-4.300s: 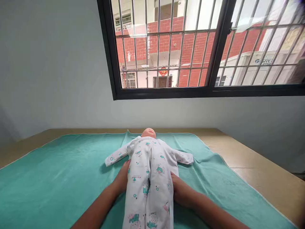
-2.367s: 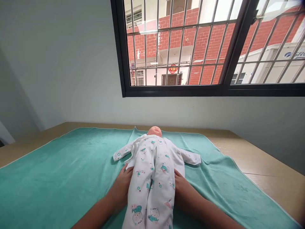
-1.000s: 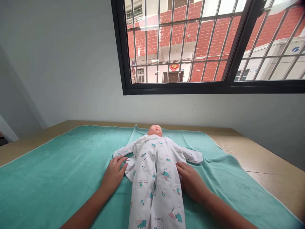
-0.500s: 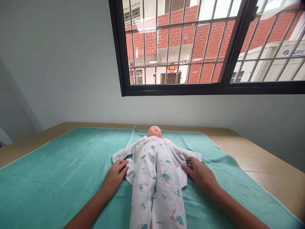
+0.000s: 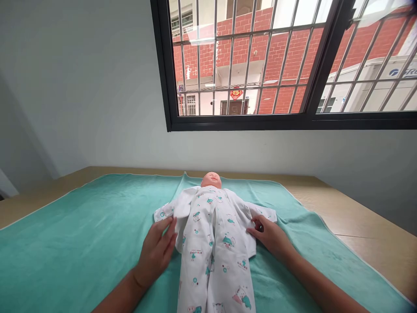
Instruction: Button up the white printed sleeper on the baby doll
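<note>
A baby doll (image 5: 211, 179) lies face up, its head at the far end. It has on a white printed baby shirt (image 5: 234, 200), sleeves spread to both sides, with matching baby trousers (image 5: 195, 261) over its front. On the left, my left hand (image 5: 156, 248) has its fingertips at the shirt's side edge, where a flap is turned up and shows its plain white inside. My right hand (image 5: 272, 234) has thumb and forefinger curled together on the shirt's right side, just below the sleeve. The doll's hands are hidden.
A green cloth (image 5: 81, 243) with a pale edge lies under the doll. It covers much of a wooden table (image 5: 365, 230). Behind stands a grey-white wall (image 5: 97, 108) with a black-framed, barred window (image 5: 241, 121).
The shirt's left flap has been lifted and turned up, and my left hand has turned with fingers straighter. My right hand has shifted only slightly, its fingers more curled.
</note>
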